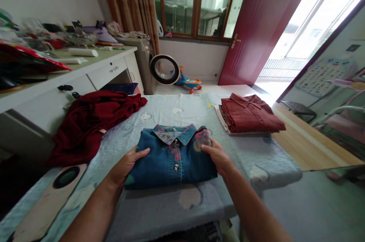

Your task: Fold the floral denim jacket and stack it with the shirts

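Denim shirt (159, 167) pinched between left hand (131, 161) and right hand (219, 155)

The left hand has its thumb on the shirt's front near the side edge, its fingers tucked out of sight behind or beneath the fabric. The right hand grips the opposite edge likewise, thumb on top, beside a floral patch near the shoulder. The shirt lies directly between the two hands, touching both, folded into a compact rectangle with its floral-lined collar (186, 135) pointing away from the person and metal buttons down the middle. Whether it rests fully on the patterned light-blue cloth (162, 102) below is hard to tell.

Beyond the right hand, well apart from it, sits a stack of folded clothes with a brick-red collared shirt (251, 114) on top. Beyond the left hand, a dark-red garment (94, 120) is heaped against the white drawer cabinet (107, 71). Further off, an orange-and-blue ride-on toy (188, 82) stands on the floor below the window (196, 2), left of the open red door (256, 25).
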`<state>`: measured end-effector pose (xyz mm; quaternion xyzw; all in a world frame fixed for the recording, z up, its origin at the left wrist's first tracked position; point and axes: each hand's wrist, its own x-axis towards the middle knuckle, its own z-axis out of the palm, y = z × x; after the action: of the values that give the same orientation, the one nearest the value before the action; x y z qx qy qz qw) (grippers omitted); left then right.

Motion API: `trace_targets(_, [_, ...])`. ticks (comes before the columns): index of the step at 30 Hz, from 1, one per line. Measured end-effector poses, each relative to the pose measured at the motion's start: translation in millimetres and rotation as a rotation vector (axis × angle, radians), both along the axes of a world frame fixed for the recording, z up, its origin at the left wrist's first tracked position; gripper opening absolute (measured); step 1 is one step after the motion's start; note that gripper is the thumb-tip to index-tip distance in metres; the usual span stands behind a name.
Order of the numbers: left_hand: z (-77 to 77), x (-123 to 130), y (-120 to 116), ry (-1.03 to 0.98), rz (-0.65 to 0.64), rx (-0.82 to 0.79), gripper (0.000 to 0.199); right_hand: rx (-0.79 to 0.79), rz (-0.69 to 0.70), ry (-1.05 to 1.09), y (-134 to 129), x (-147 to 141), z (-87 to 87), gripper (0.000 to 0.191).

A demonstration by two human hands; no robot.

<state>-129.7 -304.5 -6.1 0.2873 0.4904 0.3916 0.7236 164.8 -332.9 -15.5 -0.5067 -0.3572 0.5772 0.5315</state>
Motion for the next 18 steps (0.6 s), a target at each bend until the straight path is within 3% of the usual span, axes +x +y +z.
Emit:
trace_targets(4, [23.7, 29.3, 4.1, 0.004, -0.009, 0.123, 0.065, 0.056, 0.001, -0.043, 0.0, 36.4, 32.9, 0.05])
trace_targets(7, [47.3, 65.7, 10.4, -0.025, -0.058, 0.221, 0.069, 0.097, 0.023, -0.065, 1.4, 78.5, 61.9, 0.047])
trace_targets(12, [83.2, 150.3, 32.7, -0.185, -0.171, 0.344, 0.066, 0.138, -0.081, -0.203, 7.5, 157.6, 111.3, 0.036])
trace_targets(18, [106.7, 261.0, 69.6, -0.371, -0.251, 0.481, 0.059, 0.072, -0.305, -0.336, 24.9, 254.2, 153.5, 0.029])
